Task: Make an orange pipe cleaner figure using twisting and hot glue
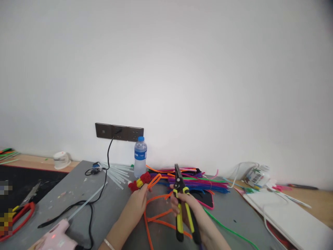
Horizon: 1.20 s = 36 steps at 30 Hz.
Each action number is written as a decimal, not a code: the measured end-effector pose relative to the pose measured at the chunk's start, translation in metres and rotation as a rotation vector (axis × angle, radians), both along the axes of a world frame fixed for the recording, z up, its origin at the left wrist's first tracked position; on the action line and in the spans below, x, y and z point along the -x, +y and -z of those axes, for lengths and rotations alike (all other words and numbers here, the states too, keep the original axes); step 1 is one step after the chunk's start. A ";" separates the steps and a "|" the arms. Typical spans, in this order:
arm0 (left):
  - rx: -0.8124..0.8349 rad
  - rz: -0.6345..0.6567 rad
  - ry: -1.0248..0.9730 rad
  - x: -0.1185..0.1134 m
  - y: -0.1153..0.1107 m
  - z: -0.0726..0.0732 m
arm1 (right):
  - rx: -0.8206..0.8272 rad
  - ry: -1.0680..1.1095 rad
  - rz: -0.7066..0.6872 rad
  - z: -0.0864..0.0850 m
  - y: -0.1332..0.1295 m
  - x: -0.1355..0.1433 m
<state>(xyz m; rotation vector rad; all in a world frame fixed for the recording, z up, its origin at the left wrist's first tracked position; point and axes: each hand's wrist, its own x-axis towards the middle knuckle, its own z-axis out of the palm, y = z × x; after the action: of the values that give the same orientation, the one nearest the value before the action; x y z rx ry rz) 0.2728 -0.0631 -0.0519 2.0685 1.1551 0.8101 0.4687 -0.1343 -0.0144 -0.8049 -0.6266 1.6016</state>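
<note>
My left hand (139, 201) is closed on a small red and yellow pipe-cleaner figure (144, 179). An orange pipe cleaner (155, 180) loops out beside its fingers. In my right hand (188, 205) is a pair of yellow and black pliers (179, 185), jaws pointing up and handles somewhat spread. Loose orange pipe cleaners (156, 218) lie on the grey mat between and below the hands. Behind the pliers is a heap of purple, blue and pink pipe cleaners (203, 184).
A water bottle (140, 158) stands by the wall. A pink glue gun (56, 238), its black cable (91, 208) and red-handled scissors (26, 208) lie left. Clear glue sticks (117, 175) fan out behind. A phone (205, 199) and white board (286, 211) lie right.
</note>
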 end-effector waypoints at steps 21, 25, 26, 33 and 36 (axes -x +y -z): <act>-0.130 0.048 0.137 -0.009 -0.009 0.007 | -0.109 -0.252 0.740 0.000 0.015 -0.040; -0.054 -0.012 0.225 -0.009 -0.002 0.018 | -0.156 -0.468 0.725 0.007 0.014 -0.042; -0.053 -0.018 0.209 -0.008 -0.001 0.019 | -0.182 -0.561 0.709 0.009 0.014 -0.042; 0.095 -0.174 -0.441 0.001 0.008 0.004 | -0.351 -1.255 0.505 0.022 0.015 -0.043; 0.294 -0.287 -0.892 0.005 0.010 -0.010 | -0.414 -1.480 0.317 0.021 0.012 -0.045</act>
<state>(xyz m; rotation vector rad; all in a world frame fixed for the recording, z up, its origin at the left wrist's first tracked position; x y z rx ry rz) 0.2679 -0.0533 -0.0421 1.0866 0.9628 1.4032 0.5139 -0.1219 -0.0358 -1.5985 -1.6646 0.3109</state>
